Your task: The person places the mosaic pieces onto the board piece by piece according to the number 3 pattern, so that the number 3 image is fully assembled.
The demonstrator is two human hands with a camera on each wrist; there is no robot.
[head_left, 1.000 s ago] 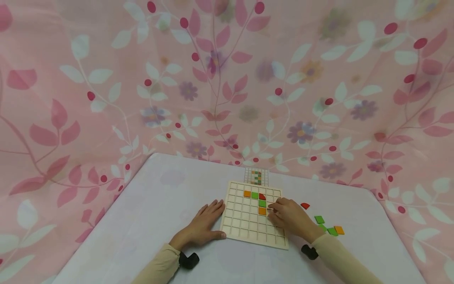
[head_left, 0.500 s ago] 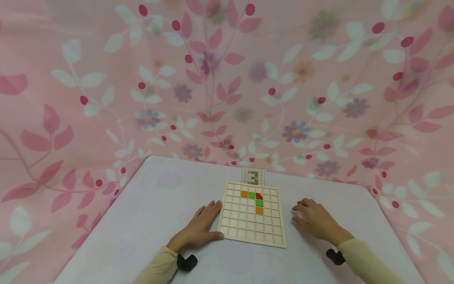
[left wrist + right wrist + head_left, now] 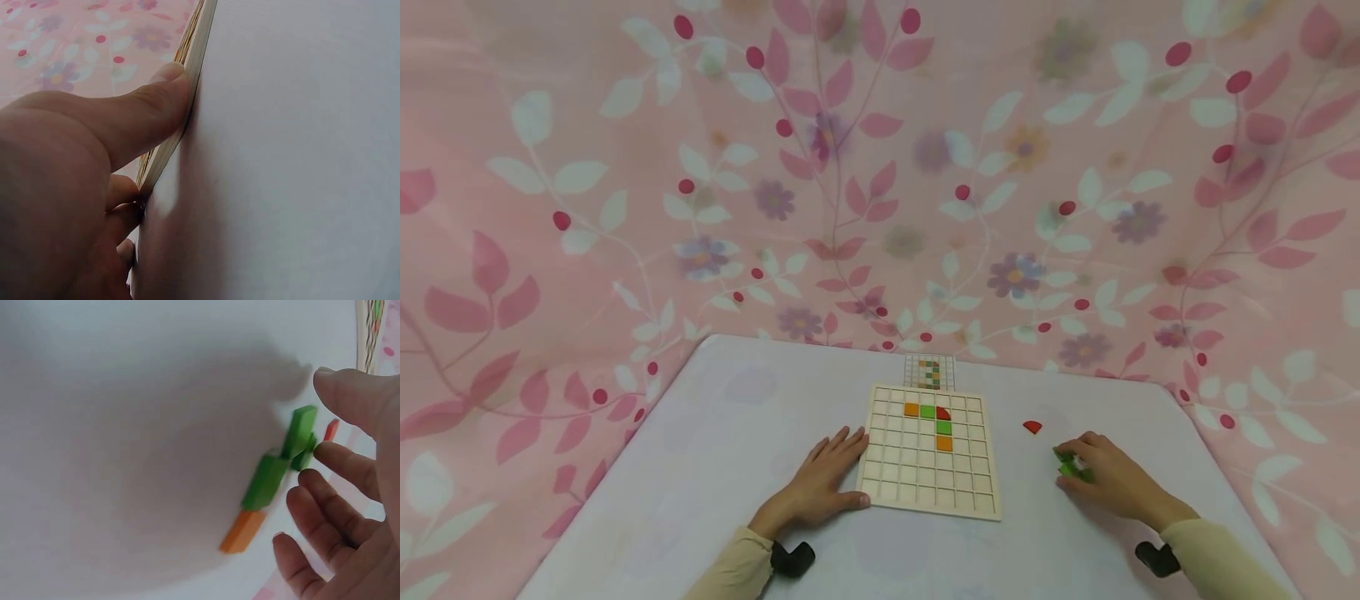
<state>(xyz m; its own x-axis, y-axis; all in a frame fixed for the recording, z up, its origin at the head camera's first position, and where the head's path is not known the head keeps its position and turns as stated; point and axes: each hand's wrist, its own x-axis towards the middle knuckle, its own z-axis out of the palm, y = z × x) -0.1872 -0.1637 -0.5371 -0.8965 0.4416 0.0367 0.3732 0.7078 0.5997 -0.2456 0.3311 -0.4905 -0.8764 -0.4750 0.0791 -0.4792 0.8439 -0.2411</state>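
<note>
My left hand [image 3: 820,479] rests on the white table, thumb and fingers straight against the left edge of a pale wooden grid board [image 3: 895,471]. In its cells lie an orange square [image 3: 912,410], a green square [image 3: 927,412] and a red rounded piece [image 3: 943,413] in a row. A second green square [image 3: 943,427] and another orange square [image 3: 944,444] run down below the red one. To the right, my right hand [image 3: 1112,479] hovers at loose green tiles [image 3: 264,481], fingers apart, pinching nothing. An orange tile [image 3: 242,531] touches them, hidden by the hand in the head view.
Behind the board lies a small printed pattern card [image 3: 929,371]. A loose red quarter-round piece [image 3: 1032,427] sits between the board and my right hand. A pink floral cloth [image 3: 902,208] hangs behind the table [image 3: 760,417].
My right hand has left the board's orange square and moved right, past the loose red piece, to the green tiles. The left hand stays at the board's edge. The head view has shifted slightly.
</note>
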